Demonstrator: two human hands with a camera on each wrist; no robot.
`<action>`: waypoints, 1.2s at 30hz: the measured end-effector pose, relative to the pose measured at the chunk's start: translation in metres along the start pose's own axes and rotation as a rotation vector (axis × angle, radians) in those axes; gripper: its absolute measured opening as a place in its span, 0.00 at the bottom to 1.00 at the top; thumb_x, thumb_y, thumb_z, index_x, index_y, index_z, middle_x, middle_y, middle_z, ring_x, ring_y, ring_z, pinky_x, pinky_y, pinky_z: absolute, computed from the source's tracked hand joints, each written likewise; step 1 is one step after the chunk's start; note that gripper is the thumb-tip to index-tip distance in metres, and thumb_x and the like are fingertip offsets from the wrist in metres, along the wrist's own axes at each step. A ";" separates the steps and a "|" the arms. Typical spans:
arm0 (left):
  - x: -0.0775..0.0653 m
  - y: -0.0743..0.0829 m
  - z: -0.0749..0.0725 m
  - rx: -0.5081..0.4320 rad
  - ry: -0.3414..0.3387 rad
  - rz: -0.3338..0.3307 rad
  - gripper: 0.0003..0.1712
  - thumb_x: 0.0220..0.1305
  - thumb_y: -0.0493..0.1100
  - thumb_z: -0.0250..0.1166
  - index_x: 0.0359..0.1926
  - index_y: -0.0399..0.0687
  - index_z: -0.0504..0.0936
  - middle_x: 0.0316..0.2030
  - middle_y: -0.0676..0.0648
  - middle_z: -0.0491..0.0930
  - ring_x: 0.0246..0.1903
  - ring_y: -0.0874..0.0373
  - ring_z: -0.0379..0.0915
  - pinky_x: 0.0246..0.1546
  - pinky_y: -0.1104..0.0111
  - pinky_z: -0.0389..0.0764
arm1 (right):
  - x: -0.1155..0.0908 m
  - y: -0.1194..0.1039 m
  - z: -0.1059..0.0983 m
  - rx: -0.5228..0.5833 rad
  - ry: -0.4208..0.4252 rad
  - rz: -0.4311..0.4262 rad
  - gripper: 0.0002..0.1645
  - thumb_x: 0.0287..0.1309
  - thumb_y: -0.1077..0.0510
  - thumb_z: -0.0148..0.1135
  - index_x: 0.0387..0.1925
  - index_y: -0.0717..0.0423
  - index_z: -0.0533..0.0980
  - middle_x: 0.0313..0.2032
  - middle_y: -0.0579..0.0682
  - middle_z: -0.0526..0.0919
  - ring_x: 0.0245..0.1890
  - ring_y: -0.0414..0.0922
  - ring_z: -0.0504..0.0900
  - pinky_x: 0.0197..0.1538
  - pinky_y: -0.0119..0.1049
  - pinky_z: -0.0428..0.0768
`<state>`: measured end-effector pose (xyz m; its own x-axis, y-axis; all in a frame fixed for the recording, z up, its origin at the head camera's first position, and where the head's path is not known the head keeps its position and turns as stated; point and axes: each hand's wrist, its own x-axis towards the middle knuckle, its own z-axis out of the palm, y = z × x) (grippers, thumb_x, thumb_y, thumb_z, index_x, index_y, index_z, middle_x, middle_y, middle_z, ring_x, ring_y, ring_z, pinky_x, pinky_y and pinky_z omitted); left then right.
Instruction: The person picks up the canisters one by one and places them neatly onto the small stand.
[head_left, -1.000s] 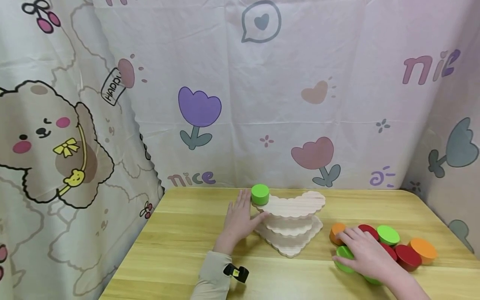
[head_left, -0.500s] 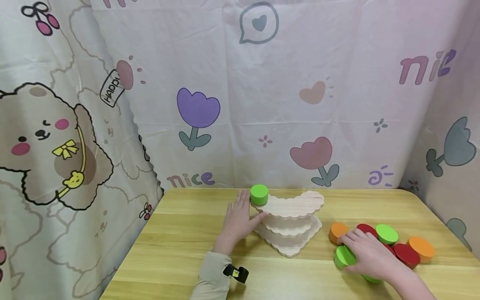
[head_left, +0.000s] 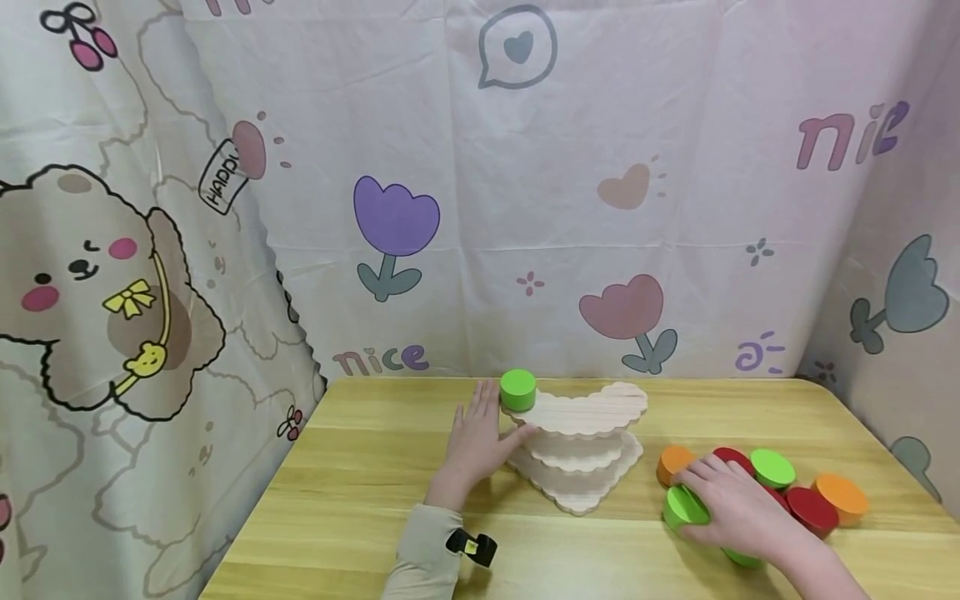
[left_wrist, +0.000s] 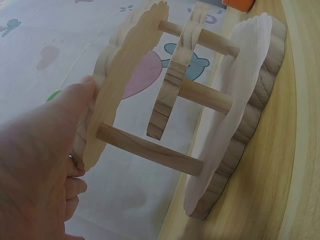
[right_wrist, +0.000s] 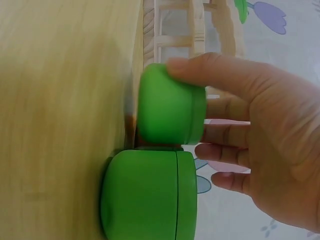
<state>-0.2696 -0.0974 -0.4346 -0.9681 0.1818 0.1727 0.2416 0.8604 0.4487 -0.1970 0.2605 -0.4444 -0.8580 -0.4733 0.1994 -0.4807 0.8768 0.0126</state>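
The left hand (head_left: 477,442) is bracing the stand (head_left: 581,454) with straight fingers, steadying it, while the right hand (head_left: 738,508) is pinching a green disc (head_left: 682,507) beside the pile.

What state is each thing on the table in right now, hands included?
Three-tier wooden heart-shaped stand: upright on the table, steadied.
Green cylinder block on the top tier: standing at the left edge.
Left hand: fingers straight, touching the stand.
Right hand: gripping a tilted green disc.
Loose red, orange and green discs: lying clustered on the wooden table.
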 end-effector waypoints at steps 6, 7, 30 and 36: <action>-0.001 0.001 -0.001 -0.004 -0.003 0.001 0.61 0.57 0.82 0.44 0.78 0.48 0.41 0.78 0.47 0.39 0.78 0.51 0.31 0.76 0.45 0.39 | 0.001 -0.002 -0.003 -0.016 0.129 -0.029 0.29 0.37 0.35 0.75 0.41 0.43 0.80 0.40 0.37 0.79 0.43 0.40 0.74 0.42 0.40 0.75; -0.002 0.001 -0.001 -0.006 -0.004 0.001 0.61 0.57 0.82 0.44 0.78 0.48 0.41 0.78 0.47 0.39 0.78 0.51 0.31 0.76 0.45 0.39 | 0.001 -0.003 -0.003 -0.021 0.163 -0.037 0.29 0.37 0.35 0.75 0.41 0.43 0.81 0.40 0.37 0.79 0.43 0.40 0.75 0.43 0.41 0.75; 0.000 0.000 0.000 -0.007 0.007 0.009 0.62 0.57 0.82 0.44 0.78 0.47 0.41 0.78 0.46 0.39 0.78 0.51 0.33 0.76 0.44 0.40 | 0.039 -0.025 -0.014 0.037 0.517 -0.226 0.31 0.43 0.35 0.72 0.46 0.48 0.81 0.39 0.39 0.79 0.41 0.38 0.72 0.41 0.39 0.73; 0.000 0.000 0.000 -0.001 0.006 0.008 0.62 0.57 0.82 0.43 0.78 0.47 0.42 0.78 0.46 0.40 0.78 0.51 0.32 0.75 0.44 0.40 | 0.057 -0.034 -0.016 0.066 0.589 -0.289 0.29 0.49 0.33 0.67 0.43 0.50 0.81 0.39 0.41 0.80 0.41 0.41 0.73 0.38 0.39 0.74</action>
<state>-0.2701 -0.0976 -0.4346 -0.9656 0.1856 0.1819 0.2494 0.8584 0.4482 -0.2266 0.2050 -0.4173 -0.4592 -0.5463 0.7005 -0.7031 0.7054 0.0893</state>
